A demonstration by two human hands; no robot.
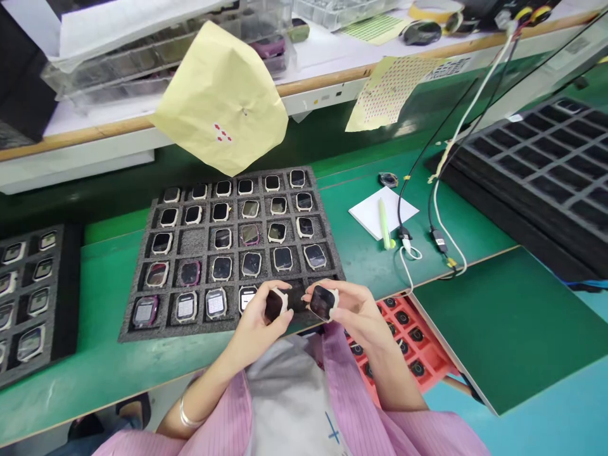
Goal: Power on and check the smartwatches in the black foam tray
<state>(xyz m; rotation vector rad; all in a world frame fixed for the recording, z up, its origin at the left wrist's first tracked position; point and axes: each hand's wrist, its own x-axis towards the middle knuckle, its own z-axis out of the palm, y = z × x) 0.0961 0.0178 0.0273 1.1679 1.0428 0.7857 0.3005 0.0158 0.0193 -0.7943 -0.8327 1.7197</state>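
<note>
My left hand grips a small watch body with a cream case and dark screen. My right hand holds a second watch body of the same kind, fingers curled around it. Both hands hover over the near right corner of a dark foam tray on the green table. The tray's pockets hold several watch bodies, some with cream cases, some with purple ones, and a few near-row screens are lit.
A second foam tray with watches lies at left. A red tray of small round parts sits by my right forearm. White paper and a pale green pen, cables, an empty black tray and yellow paper sheets lie beyond.
</note>
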